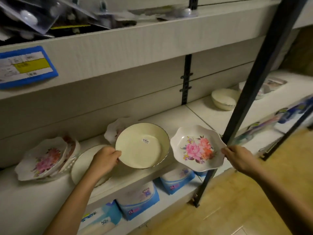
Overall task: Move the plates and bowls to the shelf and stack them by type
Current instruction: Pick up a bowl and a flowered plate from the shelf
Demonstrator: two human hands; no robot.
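My left hand (105, 159) grips the left rim of a cream plate (142, 146) with a price sticker, tilted above the white shelf (199, 116). My right hand (237, 158) pinches the right edge of a wavy floral plate (197, 147), held tilted at the shelf's front. A stack of floral plates (44, 158) leans at the left of the shelf. Another cream plate (84, 164) lies flat under my left wrist. One more floral plate (112, 128) sits behind the held cream plate. Cream bowls (223, 98) stand far right on the shelf.
A black upright post (254, 82) crosses in front of the shelf at right. Blue-and-white packs (140, 200) fill the lower shelf. The shelf above holds packaged goods (33, 19) and a blue price tag (25, 67). Wood floor (237, 209) lies at bottom right.
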